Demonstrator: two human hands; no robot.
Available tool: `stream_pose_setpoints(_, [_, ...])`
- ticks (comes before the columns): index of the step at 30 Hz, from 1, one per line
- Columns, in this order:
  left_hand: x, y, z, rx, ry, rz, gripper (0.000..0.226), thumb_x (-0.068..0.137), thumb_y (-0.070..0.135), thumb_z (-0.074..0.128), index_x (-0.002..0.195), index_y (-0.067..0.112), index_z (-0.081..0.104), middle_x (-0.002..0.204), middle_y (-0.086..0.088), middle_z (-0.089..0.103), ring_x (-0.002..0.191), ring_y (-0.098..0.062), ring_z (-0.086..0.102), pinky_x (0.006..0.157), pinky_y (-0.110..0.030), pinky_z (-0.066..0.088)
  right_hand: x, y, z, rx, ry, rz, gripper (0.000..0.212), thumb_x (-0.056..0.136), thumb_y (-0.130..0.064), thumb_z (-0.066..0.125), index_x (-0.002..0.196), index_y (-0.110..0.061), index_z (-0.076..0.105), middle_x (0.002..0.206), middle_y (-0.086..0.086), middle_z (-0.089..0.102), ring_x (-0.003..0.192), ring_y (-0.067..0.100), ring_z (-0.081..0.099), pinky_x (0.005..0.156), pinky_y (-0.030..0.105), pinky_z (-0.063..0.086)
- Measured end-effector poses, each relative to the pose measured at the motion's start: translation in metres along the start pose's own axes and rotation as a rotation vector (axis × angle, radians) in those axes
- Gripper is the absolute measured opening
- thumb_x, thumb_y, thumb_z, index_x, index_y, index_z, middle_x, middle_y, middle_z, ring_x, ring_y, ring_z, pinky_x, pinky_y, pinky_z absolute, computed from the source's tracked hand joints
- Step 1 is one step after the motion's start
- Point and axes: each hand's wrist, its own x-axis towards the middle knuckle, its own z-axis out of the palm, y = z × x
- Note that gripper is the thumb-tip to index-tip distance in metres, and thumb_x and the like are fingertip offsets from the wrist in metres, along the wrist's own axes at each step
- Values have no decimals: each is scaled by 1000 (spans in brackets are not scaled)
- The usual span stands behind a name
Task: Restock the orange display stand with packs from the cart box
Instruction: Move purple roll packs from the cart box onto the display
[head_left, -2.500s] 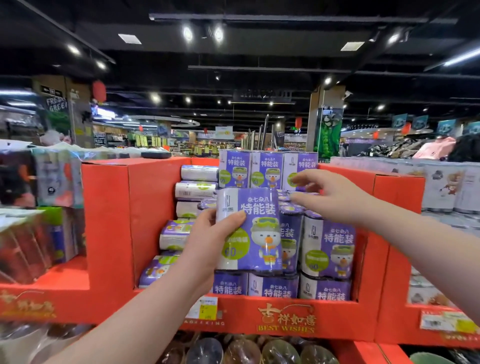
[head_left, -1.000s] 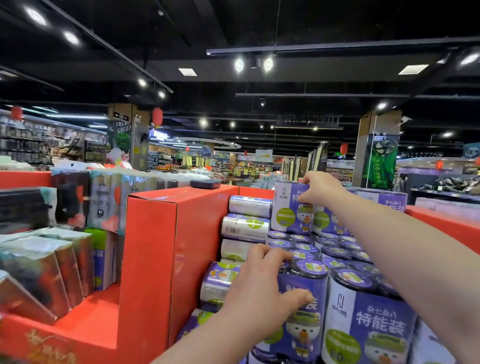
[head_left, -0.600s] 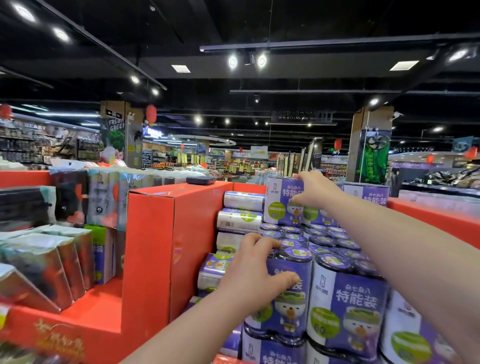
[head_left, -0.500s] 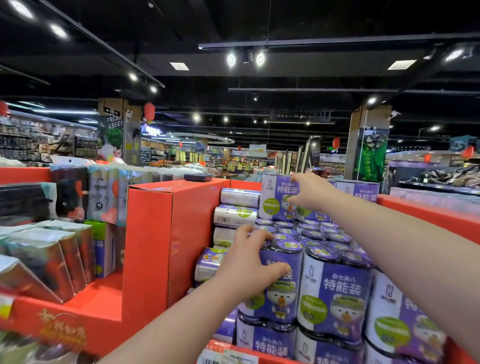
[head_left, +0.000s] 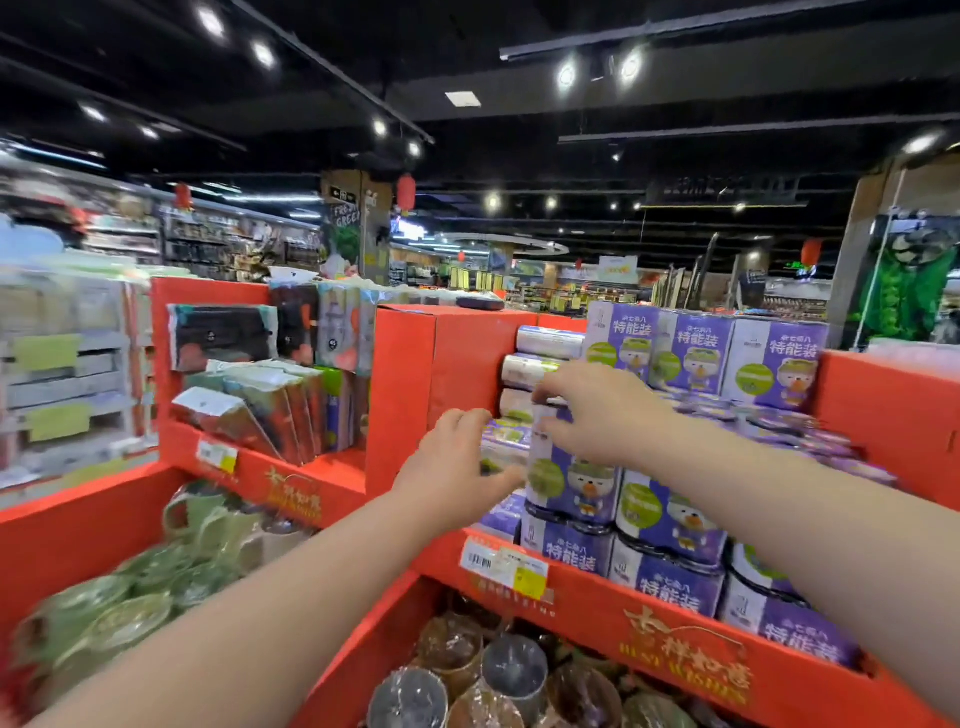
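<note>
The orange display stand (head_left: 462, 358) holds stacked purple packs with a duck cartoon; three stand upright along the back row (head_left: 696, 353). At the front left of the upper layer stands one purple pack (head_left: 574, 480). My right hand (head_left: 605, 410) curls over its top edge. My left hand (head_left: 457, 467) is at its left side, with the thumb against the pack and the fingers curled; motion blur hides the exact hold. Silver-wrapped rolls (head_left: 540, 343) lie stacked against the stand's left wall. No cart box is in view.
Left of the purple packs, another orange compartment (head_left: 291, 467) holds flat dark packs. Lower bins hold green bowls (head_left: 135, 597) and wrapped brown cups (head_left: 493, 675). A price tag (head_left: 504, 566) sits on the stand's front lip. Store aisles stretch behind.
My right hand has left the back-row pack and come forward onto the front pack's top. My left hand has slid from that top to its left side. The view has dropped and pulled back.
</note>
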Motion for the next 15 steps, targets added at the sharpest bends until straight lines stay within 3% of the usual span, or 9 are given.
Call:
stream_pose_setpoints(3, [-30, -23, -12, 135, 5, -72, 87, 75, 64, 55, 143, 15, 33, 140, -8, 38, 132, -29, 39, 106, -43, 37, -6, -26, 26, 55, -35, -104, 30, 92, -34, 49, 118, -23, 58, 121, 4, 57, 118, 27, 51, 90, 38, 46])
stream_pose_setpoints(9, [-83, -68, -53, 308, 82, -170, 80, 81, 56, 62, 144, 17, 30, 140, -6, 38, 132, -28, 38, 105, -45, 40, -23, -92, 70, 127, -169, -194, 35, 90, -40, 52, 122, -27, 56, 128, 2, 56, 121, 24, 51, 96, 35, 44])
stream_pose_setpoints(15, [-175, -140, -84, 460, -15, -339, 70, 84, 59, 53, 138, 19, 36, 138, -4, 41, 130, -27, 40, 101, -42, 40, -30, -190, 74, 208, -204, -232, 36, 91, -40, 50, 125, -27, 54, 131, 4, 54, 122, 28, 51, 97, 38, 43])
